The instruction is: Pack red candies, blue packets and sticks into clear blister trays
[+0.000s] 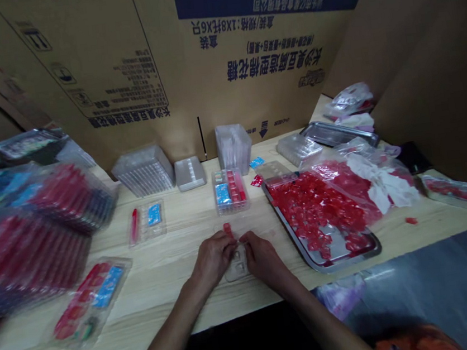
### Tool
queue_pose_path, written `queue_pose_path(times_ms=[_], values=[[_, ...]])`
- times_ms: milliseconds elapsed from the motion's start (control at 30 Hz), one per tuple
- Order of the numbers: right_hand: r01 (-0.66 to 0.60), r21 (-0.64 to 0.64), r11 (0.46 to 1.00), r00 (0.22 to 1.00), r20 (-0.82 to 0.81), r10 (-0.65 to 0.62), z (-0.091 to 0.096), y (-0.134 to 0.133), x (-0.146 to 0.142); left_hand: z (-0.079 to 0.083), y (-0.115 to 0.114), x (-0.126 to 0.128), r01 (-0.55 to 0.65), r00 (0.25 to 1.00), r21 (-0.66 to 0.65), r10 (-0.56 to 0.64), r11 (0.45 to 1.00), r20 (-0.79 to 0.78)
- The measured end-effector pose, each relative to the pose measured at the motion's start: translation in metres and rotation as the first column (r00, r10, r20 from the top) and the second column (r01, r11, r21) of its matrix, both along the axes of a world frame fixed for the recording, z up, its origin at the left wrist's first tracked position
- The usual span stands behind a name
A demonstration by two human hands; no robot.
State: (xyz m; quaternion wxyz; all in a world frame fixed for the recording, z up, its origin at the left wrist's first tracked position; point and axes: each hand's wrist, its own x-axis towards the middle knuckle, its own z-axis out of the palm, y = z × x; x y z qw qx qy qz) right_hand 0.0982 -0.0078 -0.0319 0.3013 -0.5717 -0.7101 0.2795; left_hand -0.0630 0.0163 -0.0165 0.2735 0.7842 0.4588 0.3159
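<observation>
A small clear plastic tray with molded compartments (236, 269) lies on the table between my hands, partly covered by them. One red piece (228, 229) shows at its far end. My left hand (215, 254) is closed in a pinch over the tray's left side. From the right, my right hand (263, 257) is closed too, its fingertips close to the left ones. What the fingertips hold is hidden. Just beyond sits a filled clear tray (230, 192) with blue packets and red pieces. Right of my hands, a metal tray (305, 254) bears many red wrapped pieces.
Stacked clear trays (144, 171) and another stack (233, 144) stand before a large cardboard box (190, 90). At left are piled filled packs (28, 260), a filled tray (94, 300) and a partly filled tray (146, 221). A plastic bag of red pieces (343, 179) overlaps the metal tray.
</observation>
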Motion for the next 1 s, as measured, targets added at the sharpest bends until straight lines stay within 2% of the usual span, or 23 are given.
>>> queue_pose_path(times_ms=[133, 200, 233, 300, 367, 433, 567, 633, 700, 833, 933, 1000], values=[[0.036, -0.055, 0.998, 0.994, -0.101, -0.042, 0.003, 0.004, 0.004, -0.008, -0.004, -0.001, 0.03, 0.999, 0.063, -0.027, 0.998, -0.046], [0.058, -0.183, 0.981, 0.958, -0.266, -0.106, 0.007, 0.007, 0.008, -0.007, -0.009, 0.0, 0.011, 0.999, 0.081, -0.007, 0.997, -0.045], [0.04, -0.275, 0.961, 0.915, -0.376, -0.146, 0.009, 0.008, 0.011, -0.004, -0.012, 0.001, -0.01, 1.0, 0.088, 0.013, 0.996, -0.027], [-0.068, -0.434, 0.898, 0.781, -0.584, -0.223, 0.015, 0.009, 0.014, 0.006, -0.019, 0.006, -0.074, 0.997, 0.097, 0.07, 0.993, 0.042], [-0.182, -0.485, 0.855, 0.65, -0.712, -0.266, 0.021, 0.009, 0.015, 0.017, -0.024, 0.014, -0.117, 0.988, 0.068, 0.109, 0.991, 0.108], [-0.223, -0.472, 0.853, 0.589, -0.762, -0.268, 0.024, 0.008, 0.013, 0.025, -0.026, 0.022, -0.113, 0.985, 0.014, 0.111, 0.993, 0.129], [-0.174, -0.406, 0.897, 0.643, -0.737, -0.208, 0.023, 0.006, 0.008, 0.027, -0.023, 0.03, -0.114, 0.981, -0.069, 0.124, 0.991, 0.152], [-0.201, -0.38, 0.903, 0.663, -0.731, -0.161, 0.022, 0.007, 0.01, 0.023, -0.021, 0.029, -0.14, 0.965, -0.152, 0.169, 0.978, 0.202], [-0.256, -0.379, 0.889, 0.642, -0.754, -0.137, 0.022, 0.008, 0.012, 0.02, -0.02, 0.028, -0.145, 0.939, -0.269, 0.217, 0.952, 0.266], [-0.299, -0.365, 0.881, 0.608, -0.785, -0.119, 0.028, 0.009, 0.011, 0.016, -0.02, 0.027, -0.099, 0.856, -0.425, 0.295, 0.9, 0.424], [-0.322, -0.332, 0.887, 0.629, -0.775, -0.062, 0.033, 0.009, 0.008, 0.015, -0.02, 0.025, -0.032, 0.777, -0.503, 0.338, 0.864, 0.531], [-0.286, -0.304, 0.909, 0.66, -0.75, -0.044, 0.035, 0.01, 0.007, 0.016, -0.019, 0.022, -0.017, 0.713, -0.538, 0.388, 0.843, 0.584]])
